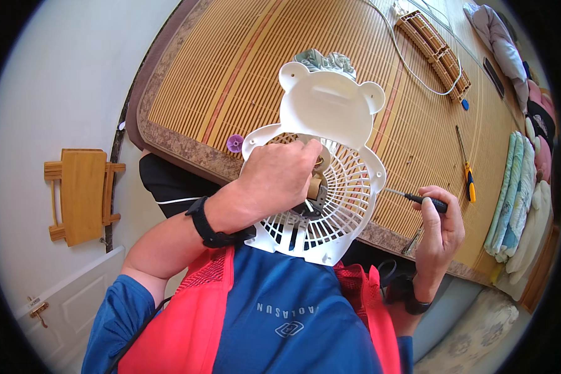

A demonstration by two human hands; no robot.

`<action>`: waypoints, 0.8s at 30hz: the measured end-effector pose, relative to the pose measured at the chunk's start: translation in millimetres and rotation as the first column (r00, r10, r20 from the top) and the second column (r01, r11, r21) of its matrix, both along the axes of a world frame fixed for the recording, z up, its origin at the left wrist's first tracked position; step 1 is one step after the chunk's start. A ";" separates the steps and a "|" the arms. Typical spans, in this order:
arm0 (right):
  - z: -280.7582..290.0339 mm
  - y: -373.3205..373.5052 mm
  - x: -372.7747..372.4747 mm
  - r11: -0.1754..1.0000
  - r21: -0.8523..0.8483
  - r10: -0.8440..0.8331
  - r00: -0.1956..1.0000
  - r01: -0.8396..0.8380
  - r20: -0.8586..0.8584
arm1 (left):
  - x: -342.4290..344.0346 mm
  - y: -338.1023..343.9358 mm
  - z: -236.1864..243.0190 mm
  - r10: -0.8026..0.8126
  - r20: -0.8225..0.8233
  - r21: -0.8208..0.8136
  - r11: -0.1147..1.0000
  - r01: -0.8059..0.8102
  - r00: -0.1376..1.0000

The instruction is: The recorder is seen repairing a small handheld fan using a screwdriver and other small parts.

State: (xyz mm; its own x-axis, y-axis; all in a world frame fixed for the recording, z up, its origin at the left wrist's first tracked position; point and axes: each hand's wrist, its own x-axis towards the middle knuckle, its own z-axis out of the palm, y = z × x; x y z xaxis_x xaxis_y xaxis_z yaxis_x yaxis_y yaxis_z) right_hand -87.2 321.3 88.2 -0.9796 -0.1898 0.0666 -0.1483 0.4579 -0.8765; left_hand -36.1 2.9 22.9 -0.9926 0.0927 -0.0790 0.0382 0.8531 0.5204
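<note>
A white bear-shaped fan casing (327,106) with a round slotted grille (349,193) leans against my front at the bed's edge. A small motor (318,187) with wiring shows inside the grille. My left hand (283,174) reaches over the grille's upper left part, its fingers curled closed; whatever they pinch is hidden beneath them. My right hand (439,227) is closed around the black handle of a screwdriver (427,202). The screwdriver's thin shaft points left toward the casing's right side; I cannot tell whether its tip touches.
The casing overlaps a bamboo mat (206,81) on the bed. A purple round part (234,143) lies left of it, a yellow-and-black screwdriver (469,181) to the right. A slatted bamboo piece (433,50), white cord (399,53) and folded towels (511,193) lie farther off. A wooden stool (84,196) stands left.
</note>
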 end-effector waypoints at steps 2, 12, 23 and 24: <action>-3.8 -0.4 3.1 0.989 -0.141 -0.029 0.994 0.043 0.104 | -0.3 1.6 4.2 -0.003 0.028 -0.007 1.000 0.003 1.000; -41.4 -25.8 -4.0 0.874 -0.480 0.014 0.985 0.071 0.171 | -12.3 0.9 2.0 -0.112 -0.048 -0.056 0.992 0.109 0.993; -55.7 -51.7 -15.3 0.995 -0.046 0.098 0.983 -0.092 0.154 | -26.6 -2.6 -1.6 -0.193 -0.025 -0.112 0.976 0.189 0.981; -66.0 -56.5 -12.7 0.994 -0.079 0.091 0.988 -0.082 0.125 | -28.2 -2.0 -0.7 -0.203 -0.021 -0.131 0.971 0.199 0.979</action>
